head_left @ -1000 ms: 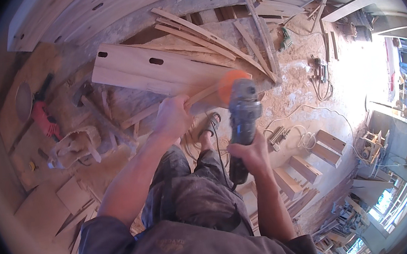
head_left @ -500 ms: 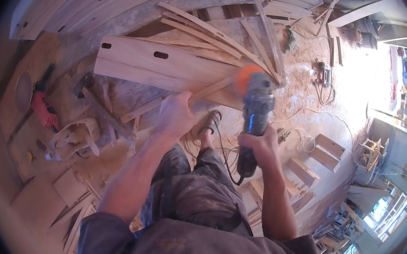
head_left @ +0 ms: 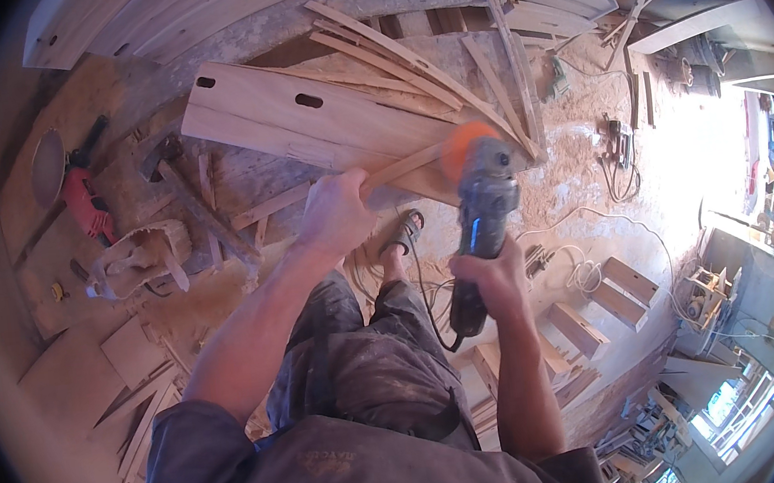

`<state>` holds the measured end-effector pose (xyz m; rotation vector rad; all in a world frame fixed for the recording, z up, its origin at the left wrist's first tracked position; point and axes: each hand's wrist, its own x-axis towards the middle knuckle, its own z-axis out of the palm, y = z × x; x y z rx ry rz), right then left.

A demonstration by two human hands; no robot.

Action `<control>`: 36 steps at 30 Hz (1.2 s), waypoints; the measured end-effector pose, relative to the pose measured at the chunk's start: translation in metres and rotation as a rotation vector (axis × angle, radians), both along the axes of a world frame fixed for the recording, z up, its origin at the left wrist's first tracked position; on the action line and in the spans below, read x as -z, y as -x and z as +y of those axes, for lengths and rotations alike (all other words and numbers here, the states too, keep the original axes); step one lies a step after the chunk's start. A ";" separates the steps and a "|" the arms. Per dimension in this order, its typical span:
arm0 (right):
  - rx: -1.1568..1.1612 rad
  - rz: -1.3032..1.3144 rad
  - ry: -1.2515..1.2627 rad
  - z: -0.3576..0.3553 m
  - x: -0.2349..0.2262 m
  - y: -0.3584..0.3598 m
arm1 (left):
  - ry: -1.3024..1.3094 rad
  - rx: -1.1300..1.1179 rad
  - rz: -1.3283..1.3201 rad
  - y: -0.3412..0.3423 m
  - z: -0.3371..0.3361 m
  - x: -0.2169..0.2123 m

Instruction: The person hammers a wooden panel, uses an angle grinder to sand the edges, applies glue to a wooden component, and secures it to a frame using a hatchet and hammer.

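Observation:
My right hand (head_left: 493,279) grips the dark body of an angle grinder (head_left: 481,208) whose orange sanding disc (head_left: 464,144) sits against the end of a thin wooden strip (head_left: 403,166). My left hand (head_left: 337,211) is closed around that strip, holding it out over the edge of a wide slotted plank (head_left: 299,123). The grinder's black cord (head_left: 427,303) hangs down past my leg. My sandalled foot (head_left: 402,235) stands on the sawdust floor below.
A red power drill (head_left: 85,193) and a white plastic jug (head_left: 139,258) lie at the left on the bench. Loose wooden slats (head_left: 405,51) are piled behind the plank. Small wooden boxes (head_left: 601,304) and coiled cables (head_left: 619,160) sit on the sawdust floor at the right.
The view has shifted slightly. My left hand and the strip stay together while the grinder's disc has edged a little right along the strip's end.

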<state>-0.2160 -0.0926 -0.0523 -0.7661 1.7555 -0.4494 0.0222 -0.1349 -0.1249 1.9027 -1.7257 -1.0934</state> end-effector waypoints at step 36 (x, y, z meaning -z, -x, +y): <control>0.052 -0.047 0.027 -0.009 0.005 0.016 | -0.060 -0.020 0.035 -0.003 -0.006 -0.002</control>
